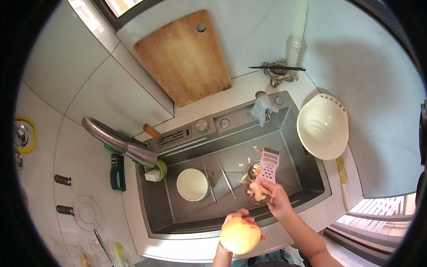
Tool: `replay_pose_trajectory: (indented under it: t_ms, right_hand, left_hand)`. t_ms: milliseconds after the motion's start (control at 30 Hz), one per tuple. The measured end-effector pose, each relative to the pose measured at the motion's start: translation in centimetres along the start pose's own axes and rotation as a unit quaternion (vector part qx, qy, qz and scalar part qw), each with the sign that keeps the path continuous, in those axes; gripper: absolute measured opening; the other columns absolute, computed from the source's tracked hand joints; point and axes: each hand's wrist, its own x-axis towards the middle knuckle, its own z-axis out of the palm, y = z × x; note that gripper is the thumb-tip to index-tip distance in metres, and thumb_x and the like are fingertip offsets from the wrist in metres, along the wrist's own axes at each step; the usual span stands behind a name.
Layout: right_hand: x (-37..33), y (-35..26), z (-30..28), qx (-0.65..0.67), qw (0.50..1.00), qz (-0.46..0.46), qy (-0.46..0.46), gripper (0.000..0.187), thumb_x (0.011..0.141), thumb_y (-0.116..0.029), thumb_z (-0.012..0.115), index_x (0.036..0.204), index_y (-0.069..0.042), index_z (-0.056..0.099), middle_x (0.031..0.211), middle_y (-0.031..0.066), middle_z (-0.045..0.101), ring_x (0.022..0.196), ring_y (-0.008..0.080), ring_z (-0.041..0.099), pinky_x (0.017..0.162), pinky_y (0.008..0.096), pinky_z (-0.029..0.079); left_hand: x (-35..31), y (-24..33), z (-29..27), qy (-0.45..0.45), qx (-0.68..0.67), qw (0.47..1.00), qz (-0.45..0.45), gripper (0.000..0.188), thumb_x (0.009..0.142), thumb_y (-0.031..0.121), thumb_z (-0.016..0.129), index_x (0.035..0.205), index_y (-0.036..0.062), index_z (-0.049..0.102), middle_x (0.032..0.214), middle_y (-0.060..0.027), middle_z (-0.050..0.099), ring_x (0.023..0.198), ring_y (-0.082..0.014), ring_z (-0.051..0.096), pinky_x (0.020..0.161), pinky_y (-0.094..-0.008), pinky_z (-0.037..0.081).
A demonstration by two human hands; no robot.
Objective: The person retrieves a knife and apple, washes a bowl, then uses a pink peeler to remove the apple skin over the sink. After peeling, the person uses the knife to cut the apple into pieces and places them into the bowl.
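Left hand holds yellow fruit; right hand, pink grater.

Bare forearms, bare fingers, bluish clothing

No readable text, numbers or signs in view. Clear, cylindrical plastic container at upper right bears faint marks, too small to make out.

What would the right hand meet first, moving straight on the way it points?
Holding the pink tool, the right hand would probably meet the scraps in the sink first, though its height above them is unclear.
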Motion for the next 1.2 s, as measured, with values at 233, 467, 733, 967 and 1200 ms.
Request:
replay_pose_trajectory:
  t_ms: [233,467,733,967,1200]
  right_hand:
    - [-3.6,2.5,0.4,0.132,0.986,-0.064,-0.082,0.035,0.086,-0.026,0.048,0.107,0.003,0.048,0.104,0.0133,0.055,0.091,0.0198,0.056,0.080,0.0323,0.045]
    - [-4.7,1.0,2.5,0.021,0.979,-0.156,-0.128,0.032,0.086,-0.022,0.049,0.106,0.003,0.050,0.111,0.0151,0.051,0.099,0.0228,0.053,0.085,0.0340,0.043]
    - [-3.0,-0.8,2.2,-0.080,0.921,-0.224,-0.307,0.043,0.078,-0.026,0.061,0.109,0.002,0.052,0.114,0.0142,0.050,0.100,0.0208,0.052,0.091,0.0360,0.037]
    - [-3.6,-0.7,2.9,-0.184,0.924,-0.208,-0.263,0.032,0.079,-0.014,0.059,0.106,0.003,0.053,0.103,0.0105,0.057,0.091,0.0168,0.057,0.078,0.0299,0.046]
    - [0.2,-1.6,2.2,-0.089,0.994,-0.048,0.052,0.032,0.086,-0.022,0.048,0.107,0.002,0.051,0.093,0.0109,0.058,0.071,0.0180,0.060,0.058,0.0262,0.048]
  left_hand:
    - [-0.4,-0.3,0.8,0.150,0.258,0.953,0.057,0.091,0.064,0.048,0.068,0.130,0.0043,0.024,0.123,-0.0124,0.042,0.112,-0.0281,0.044,0.085,-0.0388,0.046]
    - [-0.7,0.1,0.7,0.131,0.224,0.965,0.040,0.092,0.060,0.052,0.069,0.127,0.0035,0.028,0.125,-0.0122,0.039,0.112,-0.0279,0.043,0.088,-0.0437,0.043]
    - [-0.5,0.4,2.9,0.187,0.189,0.964,-0.005,0.077,0.062,0.044,0.065,0.124,0.0097,0.034,0.117,-0.0090,0.046,0.107,-0.0263,0.048,0.087,-0.0414,0.043]
    - [-0.6,-0.1,3.5,0.159,0.198,0.967,-0.030,0.087,0.063,0.047,0.065,0.129,0.0113,0.020,0.118,-0.0162,0.042,0.099,-0.0330,0.052,0.065,-0.0559,0.050]
    - [-1.2,-0.8,3.1,0.028,0.307,0.951,-0.003,0.091,0.055,0.043,0.070,0.123,-0.0003,0.026,0.114,-0.0163,0.043,0.108,-0.0251,0.045,0.092,-0.0338,0.037]
